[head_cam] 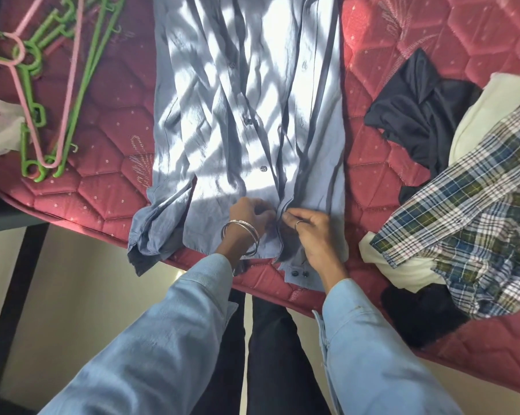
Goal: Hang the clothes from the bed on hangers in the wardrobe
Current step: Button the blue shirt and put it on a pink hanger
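A light blue button-up shirt (238, 94) lies spread flat on the red quilted mattress (109, 121), its hem towards me. My left hand (248, 218), with bangles on the wrist, pinches the shirt's left front edge near the hem. My right hand (311, 232), wearing a ring, presses and pinches the right front placket just beside it. Both hands meet at the lowest button area. Green hangers (70, 94) and a pink hanger (70, 70) lie in a heap at the mattress's far left.
A pile of clothes sits at the right: a plaid shirt (474, 211), a dark garment (423, 115) and a cream one (474, 127). White cloth (1, 124) lies at the left edge. The mattress edge runs just in front of my legs.
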A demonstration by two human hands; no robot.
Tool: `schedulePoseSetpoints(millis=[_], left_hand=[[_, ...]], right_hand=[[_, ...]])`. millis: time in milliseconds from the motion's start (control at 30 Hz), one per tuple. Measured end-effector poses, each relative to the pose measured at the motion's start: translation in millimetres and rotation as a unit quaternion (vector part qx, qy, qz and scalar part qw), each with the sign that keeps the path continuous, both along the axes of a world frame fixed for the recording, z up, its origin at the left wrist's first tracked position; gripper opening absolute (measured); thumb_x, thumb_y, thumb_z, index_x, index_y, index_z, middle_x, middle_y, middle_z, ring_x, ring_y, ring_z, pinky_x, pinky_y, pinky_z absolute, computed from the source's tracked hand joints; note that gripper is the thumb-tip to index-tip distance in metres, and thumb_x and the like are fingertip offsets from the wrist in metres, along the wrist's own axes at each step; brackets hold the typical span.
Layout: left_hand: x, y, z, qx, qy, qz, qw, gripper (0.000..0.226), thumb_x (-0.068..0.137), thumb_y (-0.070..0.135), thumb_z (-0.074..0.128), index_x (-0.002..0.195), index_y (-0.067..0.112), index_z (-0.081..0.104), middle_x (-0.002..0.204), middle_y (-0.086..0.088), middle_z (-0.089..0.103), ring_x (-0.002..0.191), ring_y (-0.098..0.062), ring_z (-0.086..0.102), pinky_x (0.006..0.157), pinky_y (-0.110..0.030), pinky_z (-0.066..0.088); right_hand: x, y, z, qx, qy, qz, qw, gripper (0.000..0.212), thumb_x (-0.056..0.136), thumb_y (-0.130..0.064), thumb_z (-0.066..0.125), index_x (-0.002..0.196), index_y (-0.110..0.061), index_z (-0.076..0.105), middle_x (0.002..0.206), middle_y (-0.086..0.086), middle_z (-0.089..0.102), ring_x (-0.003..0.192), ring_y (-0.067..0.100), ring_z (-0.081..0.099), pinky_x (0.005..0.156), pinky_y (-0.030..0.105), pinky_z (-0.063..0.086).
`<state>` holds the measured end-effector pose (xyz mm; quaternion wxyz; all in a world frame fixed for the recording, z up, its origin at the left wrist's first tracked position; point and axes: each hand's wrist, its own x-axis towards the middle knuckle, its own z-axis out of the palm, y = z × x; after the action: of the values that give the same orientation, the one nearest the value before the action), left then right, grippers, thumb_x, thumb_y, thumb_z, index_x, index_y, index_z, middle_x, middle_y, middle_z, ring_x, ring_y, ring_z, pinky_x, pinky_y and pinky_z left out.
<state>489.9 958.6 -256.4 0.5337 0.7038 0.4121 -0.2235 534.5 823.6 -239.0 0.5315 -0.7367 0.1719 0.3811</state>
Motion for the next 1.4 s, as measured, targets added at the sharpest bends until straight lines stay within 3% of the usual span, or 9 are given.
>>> schedulePoseSetpoints(millis=[67,200,333,633,767,900,1033,1267,1400], left_hand=[[-1,-1,-4,-0.008,0.007,0.012,1.0,0.01,0.083,0.008,0.07,0.08,0.018,0.072,0.083,-0.012,0.073,0.078,-0.03,0.07,0.078,-0.045,0.058],[0,0,-6,-0.009,0.019,0.03,0.999,0.019,0.085,0.005,0.067,0.073,0.02,0.068,0.083,-0.016,0.072,0.076,-0.034,0.07,0.076,-0.047,0.058],[2,1,-7,-0.022,0.033,0.034,0.999,0.015,0.086,0.006,0.065,0.076,0.016,0.069,0.082,-0.017,0.072,0.075,-0.034,0.07,0.075,-0.047,0.059],[6,-10,12,-0.026,-0.007,0.086,0.996,0.014,0.083,0.023,0.073,0.089,0.011,0.076,0.076,-0.002,0.073,0.074,-0.02,0.071,0.079,-0.038,0.058],[7,-4,8,-0.035,0.01,0.106,0.994,0.011,0.078,0.018,0.078,0.087,0.012,0.077,0.079,-0.01,0.074,0.076,-0.026,0.072,0.08,-0.043,0.058],[9,-2,13,-0.079,-0.003,0.079,0.994,0.012,0.071,0.029,0.083,0.077,0.02,0.078,0.074,-0.008,0.074,0.074,-0.026,0.073,0.08,-0.043,0.058],[13,0,11,-0.057,0.015,0.093,0.994,0.013,0.072,0.02,0.083,0.063,0.026,0.076,0.07,-0.009,0.073,0.072,-0.03,0.072,0.075,-0.046,0.059],[16,-7,14,0.049,-0.012,0.024,0.998,0.013,0.086,0.012,0.067,0.093,0.005,0.076,0.084,-0.012,0.074,0.074,-0.021,0.069,0.078,-0.036,0.058],[10,-11,10,0.049,-0.016,0.06,0.997,0.014,0.088,0.011,0.065,0.093,0.003,0.075,0.082,-0.016,0.073,0.07,-0.023,0.068,0.077,-0.041,0.058]], right_hand=[[1,3,-1,-0.037,-0.049,0.055,0.997,0.006,0.084,0.0,0.067,0.085,-0.002,0.073,0.069,-0.003,0.066,0.06,0.003,0.058,0.061,0.015,0.045],[0,13,-3,-0.086,-0.153,0.145,0.974,0.033,0.077,-0.006,0.069,0.054,-0.024,0.053,0.048,-0.017,0.051,0.05,-0.001,0.044,0.055,0.015,0.038],[-2,13,-2,-0.096,-0.185,0.168,0.964,0.008,0.077,-0.009,0.071,0.07,-0.009,0.067,0.058,-0.01,0.059,0.054,0.004,0.052,0.059,0.024,0.047],[-1,11,0,-0.108,-0.205,0.167,0.958,0.005,0.08,-0.007,0.069,0.078,-0.003,0.071,0.066,0.003,0.068,0.06,0.019,0.062,0.058,0.031,0.051],[-4,11,0,-0.103,-0.211,0.143,0.961,0.004,0.079,-0.005,0.073,0.082,-0.004,0.072,0.067,-0.004,0.066,0.057,-0.002,0.058,0.058,0.012,0.047],[-2,7,-2,-0.109,-0.223,0.158,0.956,0.01,0.076,-0.002,0.07,0.086,-0.004,0.072,0.074,0.005,0.072,0.066,0.014,0.066,0.064,0.034,0.057],[-3,9,-2,-0.106,-0.231,0.163,0.953,0.007,0.077,-0.006,0.07,0.083,-0.003,0.07,0.072,0.007,0.071,0.065,0.022,0.066,0.064,0.042,0.056],[-4,10,1,-0.09,-0.228,0.127,0.961,0.007,0.08,-0.008,0.074,0.082,-0.001,0.072,0.068,-0.003,0.067,0.059,0.005,0.058,0.061,0.023,0.053],[-1,8,-7,-0.063,-0.163,0.117,0.978,0.01,0.083,-0.009,0.072,0.075,-0.004,0.069,0.062,-0.006,0.062,0.058,0.0,0.053,0.06,0.021,0.047]])
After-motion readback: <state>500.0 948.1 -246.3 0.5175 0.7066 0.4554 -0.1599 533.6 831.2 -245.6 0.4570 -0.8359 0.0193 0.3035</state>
